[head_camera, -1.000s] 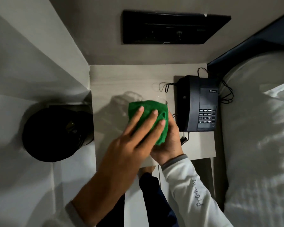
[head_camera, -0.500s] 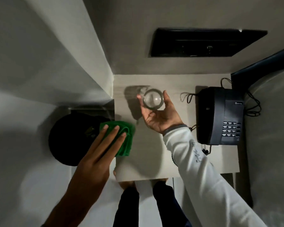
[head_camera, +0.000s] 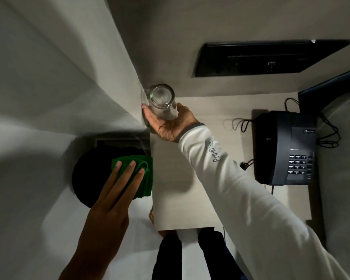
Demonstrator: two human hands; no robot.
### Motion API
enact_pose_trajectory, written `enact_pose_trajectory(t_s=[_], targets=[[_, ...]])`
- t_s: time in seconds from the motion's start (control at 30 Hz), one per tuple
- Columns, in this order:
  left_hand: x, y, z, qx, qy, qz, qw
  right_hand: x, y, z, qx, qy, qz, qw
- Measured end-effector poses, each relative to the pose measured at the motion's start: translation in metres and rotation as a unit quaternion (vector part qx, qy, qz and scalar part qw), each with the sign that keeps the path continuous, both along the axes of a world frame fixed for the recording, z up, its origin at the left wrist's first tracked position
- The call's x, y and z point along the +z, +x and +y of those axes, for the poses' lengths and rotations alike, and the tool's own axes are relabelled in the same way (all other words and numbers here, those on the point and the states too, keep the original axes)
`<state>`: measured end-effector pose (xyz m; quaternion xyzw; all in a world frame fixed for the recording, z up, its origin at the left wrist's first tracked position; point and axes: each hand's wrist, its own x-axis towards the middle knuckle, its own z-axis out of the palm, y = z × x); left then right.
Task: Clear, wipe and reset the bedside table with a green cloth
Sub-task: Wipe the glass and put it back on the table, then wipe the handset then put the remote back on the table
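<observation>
1. My right hand (head_camera: 168, 126) cups a clear glass (head_camera: 162, 101), fingers wrapped round its lower wall, at the table's (head_camera: 190, 199) 11 o'clock corner, close to the wall. I cannot tell whether its base is down or just above the top.
2. My left hand (head_camera: 113, 197) lies flat, fingers spread, on the folded cloth (head_camera: 143, 178), which sits over the table's 9 o'clock edge, partly above a dark round bin (head_camera: 89, 178).
3. The phone (head_camera: 285, 148) sits at 3 o'clock with its cords trailing toward 12.
4. I judge this to be the reset step: the glass is going to its corner.
5. Next calls for setting the glass down upright, clear of the edge, then letting go gently. The cloth is free for wiping the bare middle.
</observation>
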<state>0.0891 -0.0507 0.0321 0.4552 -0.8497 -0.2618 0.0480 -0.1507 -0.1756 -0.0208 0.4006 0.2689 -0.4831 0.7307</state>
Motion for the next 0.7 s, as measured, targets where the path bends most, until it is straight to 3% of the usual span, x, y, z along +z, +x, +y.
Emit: enact_pose_trajectory(t_s=[0.1,0.13,0.17,0.2,0.27,0.3,0.33,0.37,0.4,0.5,0.7], targets=[[0.014,-0.018,-0.001,-0.045,-0.019,-0.006,0.999,0.016,-0.011,0.03,0.081,-0.031,0.097,0.992],[0.02,-0.027,-0.001,-0.072,-0.034,-0.005,0.997,0.023,-0.017,0.045,0.135,-0.035,0.2,0.97],[0.027,-0.037,0.0,-0.087,-0.047,-0.001,0.995,0.029,-0.024,0.063,0.19,-0.03,0.352,0.916],[0.035,-0.052,0.001,-0.101,-0.059,0.011,0.993,0.035,-0.037,0.085,0.235,-0.028,0.535,0.811],[0.05,-0.086,0.004,-0.128,-0.083,0.043,0.987,0.043,-0.068,0.134,0.301,-0.04,0.829,0.469],[0.054,-0.103,0.006,-0.144,-0.098,0.054,0.983,0.045,-0.084,0.157,0.318,-0.036,0.892,0.319],[0.058,-0.12,0.006,-0.157,-0.108,0.06,0.98,0.048,-0.099,0.176,0.324,-0.021,0.919,0.224],[0.06,-0.138,0.006,-0.17,-0.117,0.064,0.976,0.055,-0.113,0.194,0.324,0.011,0.929,0.176],[0.063,-0.158,0.007,-0.186,-0.124,0.069,0.972,0.062,-0.126,0.212,0.319,0.052,0.933,0.157],[0.075,-0.231,0.022,-0.257,-0.162,0.098,0.948,0.091,-0.166,0.268,0.294,0.174,0.928,0.149],[0.111,-0.371,0.095,-0.421,-0.188,0.148,0.875,0.129,-0.235,0.391,0.295,0.392,0.854,0.175]])
